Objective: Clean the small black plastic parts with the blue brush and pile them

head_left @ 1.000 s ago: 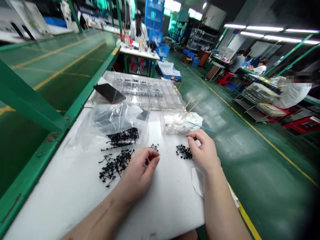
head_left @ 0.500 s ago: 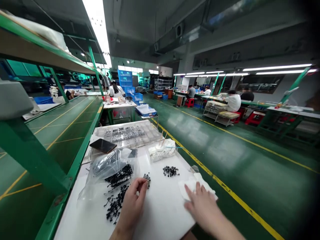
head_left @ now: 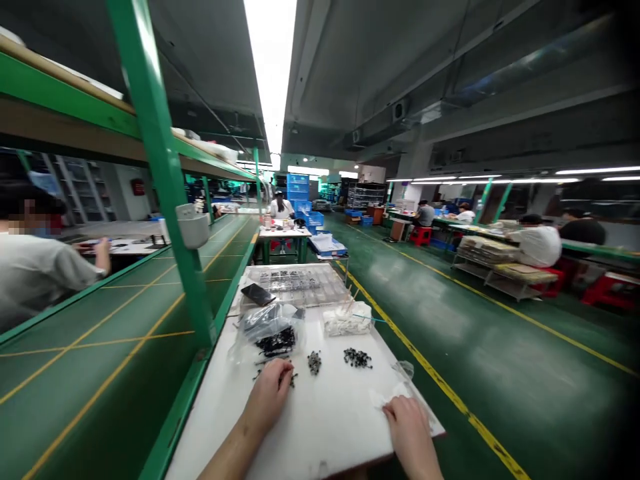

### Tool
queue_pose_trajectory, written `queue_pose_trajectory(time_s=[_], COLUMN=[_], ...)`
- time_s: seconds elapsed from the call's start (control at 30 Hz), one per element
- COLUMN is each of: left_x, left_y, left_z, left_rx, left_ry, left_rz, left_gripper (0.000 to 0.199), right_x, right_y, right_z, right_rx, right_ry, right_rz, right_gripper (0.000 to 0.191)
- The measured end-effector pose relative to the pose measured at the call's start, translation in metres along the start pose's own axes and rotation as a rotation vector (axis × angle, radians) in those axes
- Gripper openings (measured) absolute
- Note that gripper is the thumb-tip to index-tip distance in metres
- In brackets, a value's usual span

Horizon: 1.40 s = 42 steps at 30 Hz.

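Observation:
My left hand (head_left: 273, 390) is closed in a pinch over loose small black pieces (head_left: 294, 381) on the white tabletop (head_left: 330, 427). What sits between its fingertips is hidden. Just to its right lies a small pile of greyish pieces (head_left: 315, 362), and farther right a pile of black round-ended pieces (head_left: 357, 359). My right hand (head_left: 411, 430) rests at the table's right edge, fingers curled onto a white tissue (head_left: 385, 396). Beyond my left hand, a clear plastic bag (head_left: 267, 317) holds many black pieces (head_left: 277, 341).
A clear compartment tray (head_left: 325, 280), a phone (head_left: 257, 294) and a white wrapped bundle (head_left: 349, 321) with thin sticks occupy the far part of the table. On the left run a green post (head_left: 170, 167) and conveyor (head_left: 125, 320); a co-worker (head_left: 40, 267) sits beyond.
The view has tilted up and turned left. My right hand's spread fingers have curled onto the tissue. My left hand has moved from the greyish pile to the black pieces left of it.

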<state>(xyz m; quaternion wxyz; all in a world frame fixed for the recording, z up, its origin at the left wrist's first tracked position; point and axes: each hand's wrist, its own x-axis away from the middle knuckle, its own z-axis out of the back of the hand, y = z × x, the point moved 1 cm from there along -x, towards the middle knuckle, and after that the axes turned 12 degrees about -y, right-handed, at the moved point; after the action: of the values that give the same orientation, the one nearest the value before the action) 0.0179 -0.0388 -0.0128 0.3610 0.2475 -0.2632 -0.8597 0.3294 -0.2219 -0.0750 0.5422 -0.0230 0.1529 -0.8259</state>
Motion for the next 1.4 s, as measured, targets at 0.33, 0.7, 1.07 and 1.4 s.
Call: queue_pose_trajectory(time_s=[0.33,0.7,1.07,1.4], left_x=[0.031,0.025,0.025,0.016], left_y=[-0.033,-0.043,-0.047,-0.041], left_z=[0.016,0.034,0.048,0.074], left_rx=[-0.239,-0.183,0.039,0.422], left_ry=[-0.187,-0.257,-0.153,0.056], left_rz=[0.180,0.161,0.183,0.301], left_gripper=[0.029,0.022,0.021,0.057], right_x=[-0.025,-0.031,-0.028,-0.024], right_y=[0.006,0.012,0.008,-0.001], right_z=[-0.001,-0.009,-0.006,0.002], right_rx=[-0.047,-0.154,-0.240,-0.236], right_ry=[-0.141,-0.126,0.010,0.078], right_rz=[0.013,-0.041,-0.029,-0.006], right_gripper=[0.041,0.038,0.031,0.025])
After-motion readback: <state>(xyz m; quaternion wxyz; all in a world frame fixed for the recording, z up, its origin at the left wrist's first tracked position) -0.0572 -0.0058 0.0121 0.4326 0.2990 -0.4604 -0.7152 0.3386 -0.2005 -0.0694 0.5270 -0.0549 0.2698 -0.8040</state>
